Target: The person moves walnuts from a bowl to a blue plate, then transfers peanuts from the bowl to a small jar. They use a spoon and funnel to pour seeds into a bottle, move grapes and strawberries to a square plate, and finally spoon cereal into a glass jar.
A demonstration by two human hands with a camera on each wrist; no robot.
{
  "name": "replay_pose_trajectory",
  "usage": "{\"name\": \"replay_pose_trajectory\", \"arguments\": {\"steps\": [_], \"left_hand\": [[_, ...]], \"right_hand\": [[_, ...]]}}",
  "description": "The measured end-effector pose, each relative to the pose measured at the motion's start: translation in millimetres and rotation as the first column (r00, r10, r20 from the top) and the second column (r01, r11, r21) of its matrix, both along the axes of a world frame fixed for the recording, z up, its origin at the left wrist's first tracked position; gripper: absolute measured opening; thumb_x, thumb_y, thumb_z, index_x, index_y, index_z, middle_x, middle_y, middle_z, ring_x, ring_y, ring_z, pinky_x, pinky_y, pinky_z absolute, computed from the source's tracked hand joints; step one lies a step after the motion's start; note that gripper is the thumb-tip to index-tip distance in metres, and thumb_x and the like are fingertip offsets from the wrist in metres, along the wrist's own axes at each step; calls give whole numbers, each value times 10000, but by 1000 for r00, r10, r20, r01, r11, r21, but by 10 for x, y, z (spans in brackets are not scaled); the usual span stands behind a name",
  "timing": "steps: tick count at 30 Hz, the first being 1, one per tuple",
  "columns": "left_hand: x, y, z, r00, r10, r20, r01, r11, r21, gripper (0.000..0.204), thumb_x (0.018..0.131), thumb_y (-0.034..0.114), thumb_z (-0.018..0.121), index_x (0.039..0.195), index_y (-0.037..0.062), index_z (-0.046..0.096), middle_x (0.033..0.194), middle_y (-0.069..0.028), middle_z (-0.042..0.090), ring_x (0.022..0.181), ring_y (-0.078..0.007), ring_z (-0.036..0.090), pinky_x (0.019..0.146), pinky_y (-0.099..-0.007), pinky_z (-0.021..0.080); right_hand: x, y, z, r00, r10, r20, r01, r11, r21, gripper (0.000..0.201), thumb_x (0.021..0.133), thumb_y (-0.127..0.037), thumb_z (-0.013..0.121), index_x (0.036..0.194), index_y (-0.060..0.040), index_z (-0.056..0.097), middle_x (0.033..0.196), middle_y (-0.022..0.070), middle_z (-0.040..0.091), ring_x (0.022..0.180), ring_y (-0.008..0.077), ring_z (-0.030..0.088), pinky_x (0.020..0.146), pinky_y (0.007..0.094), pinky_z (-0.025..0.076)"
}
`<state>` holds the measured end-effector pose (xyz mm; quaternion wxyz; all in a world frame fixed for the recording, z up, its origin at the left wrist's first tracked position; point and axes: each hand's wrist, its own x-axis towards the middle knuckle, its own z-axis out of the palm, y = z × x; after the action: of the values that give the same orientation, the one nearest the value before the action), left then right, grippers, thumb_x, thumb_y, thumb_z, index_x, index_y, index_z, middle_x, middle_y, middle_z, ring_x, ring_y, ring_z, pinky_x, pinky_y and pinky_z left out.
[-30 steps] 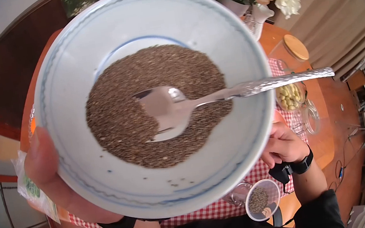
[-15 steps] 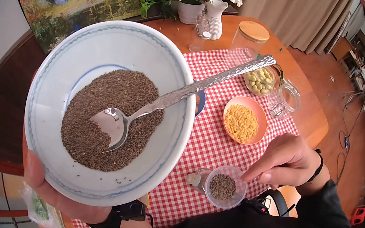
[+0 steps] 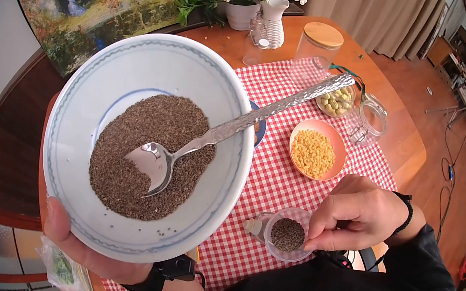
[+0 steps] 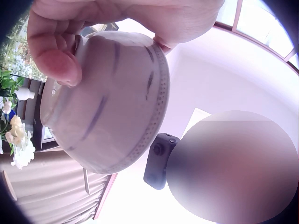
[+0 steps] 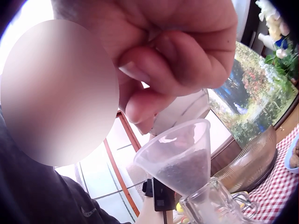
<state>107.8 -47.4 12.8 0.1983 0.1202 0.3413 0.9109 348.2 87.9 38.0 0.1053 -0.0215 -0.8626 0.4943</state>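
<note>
Below the curled right hand point(image 3: 357, 214) stands a funnel point(image 3: 292, 255); the left hand point(image 3: 93, 257) grips a bowl point(image 3: 118, 72) (seeds point(image 3: 165, 119) inside).

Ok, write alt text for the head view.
A left hand holds a blue-banded white bowl of dark seeds with a metal spoon inside. The right hand, fingers curled, is close to a plastic funnel containing seeds.

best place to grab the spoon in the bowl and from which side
The handle end of the spoon looks best, coming from the person's right: it juts past the rim of the bowl, while the scoop lies in the grains.
</note>
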Motion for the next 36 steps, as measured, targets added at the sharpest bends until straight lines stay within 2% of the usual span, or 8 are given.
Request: {"name": "replay_pose_trajectory", "arguments": {"steps": [7, 14, 16, 17, 22, 24, 25, 36], "left_hand": [[-30, -60, -4, 989, -142, -43, 147, 982, 119, 511, 892, 417, 485, 1184, 4, 559, 1152, -150, 614, 1003, -245, 610, 909, -358, 475], [-40, -41, -50, 993, -120, -9, 120, 981, 152, 525, 888, 419, 483, 1200, 2, 549, 1167, -164, 606, 1010, -258, 608, 919, -371, 470], [-43, -34, -58, 994, -113, 5, 111, 980, 168, 530, 889, 418, 479, 1208, -1, 544, 1175, -168, 602, 1015, -263, 606, 923, -376, 468], [-47, -35, -62, 993, -119, 8, 115, 976, 187, 534, 891, 417, 476, 1213, -4, 540, 1181, -172, 598, 1021, -267, 603, 928, -380, 466], [-76, -48, -81, 993, -114, 21, 107, 968, 227, 523, 898, 405, 467, 1210, -9, 540, 1180, -180, 597, 1022, -266, 605, 928, -381, 468], [-88, -62, -90, 993, -117, -15, 118, 968, 223, 510, 899, 396, 470, 1197, -10, 549, 1165, -178, 607, 1002, -265, 617, 910, -377, 483], [-81, -59, -90, 993, -115, -14, 115, 968, 224, 510, 899, 396, 470, 1197, -10, 549, 1165, -178, 607, 1002, -265, 617, 910, -377, 483], [-48, -40, -19, 990, -123, 65, 97, 948, 302, 488, 904, 383, 472, 1147, -26, 580, 1097, -188, 640, 923, -264, 652, 861, -378, 519]], "right_hand": [[-9, -65, -107, 990, -81, -118, 94, 990, 106, 87, 809, -73, 707, 813, -1, 658, 682, 82, 666, 549, 186, 651, 472, 256, 480], [19, -10, -11, 999, -35, 4, 35, 995, 97, 181, 777, -95, 736, 840, -17, 584, 726, 95, 632, 549, 208, 607, 480, 287, 473], [43, -30, -29, 980, -192, -53, 194, 980, 39, 336, 713, -174, 811, 877, -26, 557, 793, 76, 647, 587, 167, 614, 499, 274, 471], [113, -10, -54, 977, -213, 7, 212, 974, 76, 563, 630, -296, 865, 1004, -8, 557, 958, 109, 636, 752, 195, 639, 606, 294, 508], [16, -92, -141, 988, -154, 16, 147, 966, 215, 883, 581, -426, 860, 1235, 29, 481, 1200, 195, 521, 1044, 321, 574, 831, 367, 510], [-22, -131, -202, 989, -144, 42, 128, 954, 272, 885, 595, -420, 854, 1244, 41, 469, 1187, 200, 530, 1029, 328, 587, 823, 373, 519], [-34, -137, -258, 987, -157, -24, 157, 947, 280, 965, 497, -418, 907, 1223, 62, 488, 1121, 206, 566, 894, 296, 626, 768, 343, 502], [-6, -203, -371, 982, -164, -91, 174, 979, 109, 855, 534, -247, 917, 1208, 35, 474, 1082, 207, 599, 980, 288, 624, 841, 368, 494]]}}
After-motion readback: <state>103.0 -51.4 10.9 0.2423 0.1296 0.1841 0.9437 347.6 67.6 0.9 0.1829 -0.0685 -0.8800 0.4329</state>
